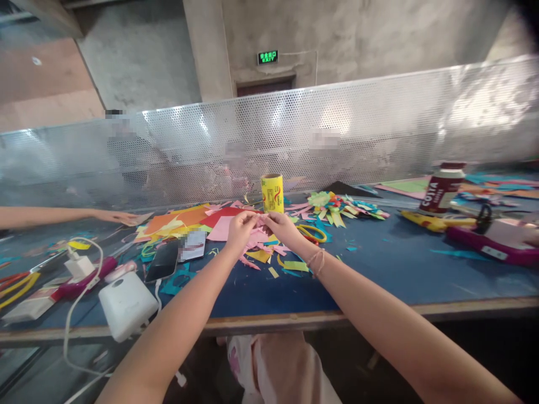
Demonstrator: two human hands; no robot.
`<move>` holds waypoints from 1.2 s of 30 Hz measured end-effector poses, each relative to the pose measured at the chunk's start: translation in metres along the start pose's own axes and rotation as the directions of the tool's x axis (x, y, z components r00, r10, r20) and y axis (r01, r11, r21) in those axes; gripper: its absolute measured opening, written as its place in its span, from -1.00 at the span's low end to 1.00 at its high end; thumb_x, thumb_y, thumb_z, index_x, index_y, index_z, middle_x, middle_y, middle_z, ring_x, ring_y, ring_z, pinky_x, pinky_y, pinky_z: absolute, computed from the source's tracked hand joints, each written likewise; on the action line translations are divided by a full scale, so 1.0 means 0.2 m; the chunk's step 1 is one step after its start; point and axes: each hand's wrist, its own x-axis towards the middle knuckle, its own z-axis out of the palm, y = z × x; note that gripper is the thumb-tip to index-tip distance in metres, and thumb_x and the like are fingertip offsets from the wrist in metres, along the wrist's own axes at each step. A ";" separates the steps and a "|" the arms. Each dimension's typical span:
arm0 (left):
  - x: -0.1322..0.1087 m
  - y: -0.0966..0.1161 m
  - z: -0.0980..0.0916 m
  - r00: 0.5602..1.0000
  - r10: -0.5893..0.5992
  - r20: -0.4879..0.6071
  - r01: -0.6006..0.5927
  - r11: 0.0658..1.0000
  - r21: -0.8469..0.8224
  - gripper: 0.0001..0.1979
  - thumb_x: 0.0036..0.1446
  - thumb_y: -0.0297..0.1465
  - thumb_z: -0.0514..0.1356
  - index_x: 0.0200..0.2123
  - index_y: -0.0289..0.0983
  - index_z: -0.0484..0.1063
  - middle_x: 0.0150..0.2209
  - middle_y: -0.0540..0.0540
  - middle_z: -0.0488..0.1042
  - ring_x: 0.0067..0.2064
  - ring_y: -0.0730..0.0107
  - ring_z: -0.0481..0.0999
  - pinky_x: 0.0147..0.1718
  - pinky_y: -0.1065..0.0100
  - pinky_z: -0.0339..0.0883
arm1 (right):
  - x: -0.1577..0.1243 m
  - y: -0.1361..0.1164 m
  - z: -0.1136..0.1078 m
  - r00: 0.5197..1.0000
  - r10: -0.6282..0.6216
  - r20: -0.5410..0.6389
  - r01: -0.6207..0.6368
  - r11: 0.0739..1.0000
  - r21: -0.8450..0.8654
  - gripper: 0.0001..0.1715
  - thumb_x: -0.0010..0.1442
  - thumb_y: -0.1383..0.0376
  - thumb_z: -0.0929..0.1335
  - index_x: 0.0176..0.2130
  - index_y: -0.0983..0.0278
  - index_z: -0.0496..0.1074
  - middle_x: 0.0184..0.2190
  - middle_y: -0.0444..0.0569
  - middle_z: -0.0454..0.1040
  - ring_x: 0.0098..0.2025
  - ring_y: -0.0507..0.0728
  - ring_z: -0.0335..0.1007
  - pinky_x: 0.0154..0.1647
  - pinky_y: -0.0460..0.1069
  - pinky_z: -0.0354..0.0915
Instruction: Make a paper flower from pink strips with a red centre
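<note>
Both hands meet over the paper pile at the middle of the table. My left hand [241,229] pinches one side of a small piece of pink paper [260,222], and my right hand [281,227] pinches the other side. Its exact shape is partly covered by the fingers. Just behind them stands an upright yellow cardboard tube [273,192] with printed labels. Pink, orange and red paper sheets [168,223] lie to the left. Close to my right wrist are yellow-handled scissors [312,233], partly hidden, and a bunch of fringed coloured paper [330,207].
A phone [162,261], a white charger [127,306] and cables sit at the left. Another person's hand [122,217] reaches in there, touching a card. To the right stand a Costa bottle [443,189] and a purple device [490,244]. A perforated metal screen [189,151] runs behind.
</note>
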 end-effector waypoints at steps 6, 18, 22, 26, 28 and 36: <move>0.00 -0.01 0.00 0.999 -0.017 0.044 0.021 0.994 -0.111 -0.80 0.00 -0.29 0.17 -0.53 -0.31 0.31 -0.59 0.02 0.33 -0.50 0.50 0.34 -0.47 0.44 0.22 | 0.00 0.00 -0.01 0.991 -0.137 0.003 0.137 0.986 -0.093 -0.61 0.12 0.03 0.22 -0.53 0.26 0.23 -0.63 -0.17 0.24 -0.57 -0.01 0.19 -0.52 -0.09 0.15; -0.01 0.05 0.02 0.999 -0.020 0.038 0.020 1.000 -0.005 -0.75 -0.01 -0.21 0.19 -0.47 -0.29 0.30 -0.62 0.03 0.32 -0.55 0.51 0.33 -0.51 0.45 0.18 | 0.00 -0.01 0.00 0.985 -0.139 -0.097 0.118 0.973 -0.196 -0.66 0.16 0.11 0.18 -0.55 0.23 0.15 -0.65 -0.16 0.27 -0.59 0.00 0.21 -0.54 -0.08 0.15; -0.01 0.03 0.03 0.995 -0.077 0.058 0.085 0.987 -0.137 -0.73 -0.11 -0.24 0.26 -0.44 -0.29 0.29 -0.60 0.03 0.35 -0.55 0.51 0.34 -0.48 0.42 0.23 | 0.00 0.00 0.00 0.989 -0.110 -0.096 0.097 0.987 -0.128 -0.65 0.14 0.07 0.19 -0.54 0.23 0.15 -0.64 -0.15 0.28 -0.59 0.00 0.21 -0.56 -0.08 0.17; 0.00 0.01 0.03 0.995 -0.077 0.057 0.088 0.969 -0.231 -0.74 -0.15 -0.29 0.28 -0.49 -0.27 0.25 -0.63 0.07 0.33 -0.57 0.55 0.31 -0.51 0.45 0.20 | 0.00 0.00 0.01 0.991 -0.102 -0.085 0.093 0.990 -0.104 -0.65 0.12 0.06 0.19 -0.53 0.23 0.17 -0.64 -0.15 0.27 -0.59 0.00 0.20 -0.55 -0.08 0.16; 0.00 0.00 0.03 0.996 -0.077 0.054 0.088 0.968 -0.235 -0.73 -0.16 -0.30 0.28 -0.52 -0.26 0.22 -0.65 0.08 0.31 -0.58 0.56 0.30 -0.53 0.46 0.18 | 0.00 0.00 0.01 0.992 -0.102 -0.078 0.094 0.990 -0.105 -0.66 0.13 0.06 0.19 -0.52 0.23 0.18 -0.63 -0.16 0.26 -0.59 0.00 0.20 -0.55 -0.08 0.16; 0.00 0.01 0.02 0.994 -0.101 -0.034 0.099 0.993 -0.065 -0.74 -0.05 -0.21 0.21 -0.51 -0.29 0.29 -0.59 0.03 0.33 -0.52 0.50 0.34 -0.46 0.42 0.23 | 0.00 -0.01 -0.03 0.954 -0.260 -0.149 0.178 0.891 -0.417 -0.66 0.17 0.17 0.19 -0.58 0.23 0.12 -0.65 -0.16 0.20 -0.56 0.00 0.13 -0.52 -0.08 0.09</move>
